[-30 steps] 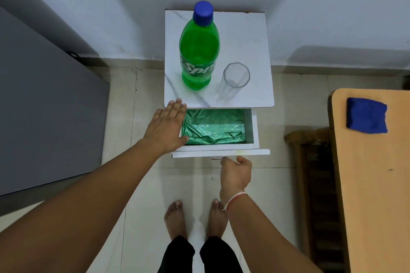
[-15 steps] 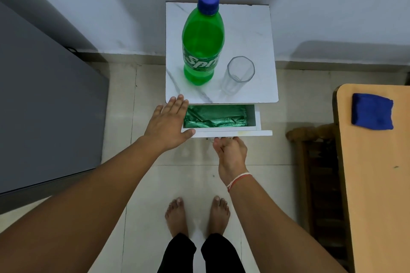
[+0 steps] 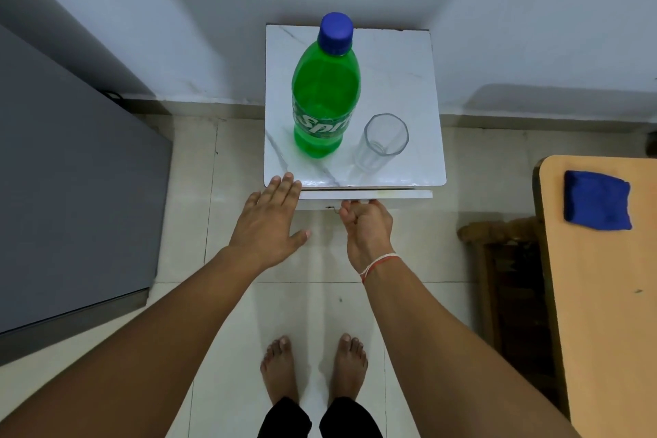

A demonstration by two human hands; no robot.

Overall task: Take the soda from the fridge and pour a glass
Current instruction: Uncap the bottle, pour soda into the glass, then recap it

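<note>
A green soda bottle (image 3: 325, 96) with a blue cap stands upright on the white marble-patterned top of a small cabinet (image 3: 401, 64). An empty clear glass (image 3: 382, 140) stands just right of the bottle. The cabinet's drawer front (image 3: 391, 194) is pushed in almost flush under the top. My left hand (image 3: 272, 220) lies flat, fingers straight, fingertips touching the cabinet's front left corner. My right hand (image 3: 366, 222) has its fingers curled under the middle of the drawer front; what they hold there is hidden.
The grey fridge (image 3: 71, 188) stands shut at the left. A wooden table (image 3: 604, 295) with a folded blue cloth (image 3: 597, 201) fills the right side, a dark wooden chair (image 3: 505, 277) beside it. My bare feet (image 3: 313, 366) stand on the tiled floor before the cabinet.
The drawer, open with green foil showing, has been pushed in by my right hand until almost shut. My left hand stayed at the cabinet's front left corner.
</note>
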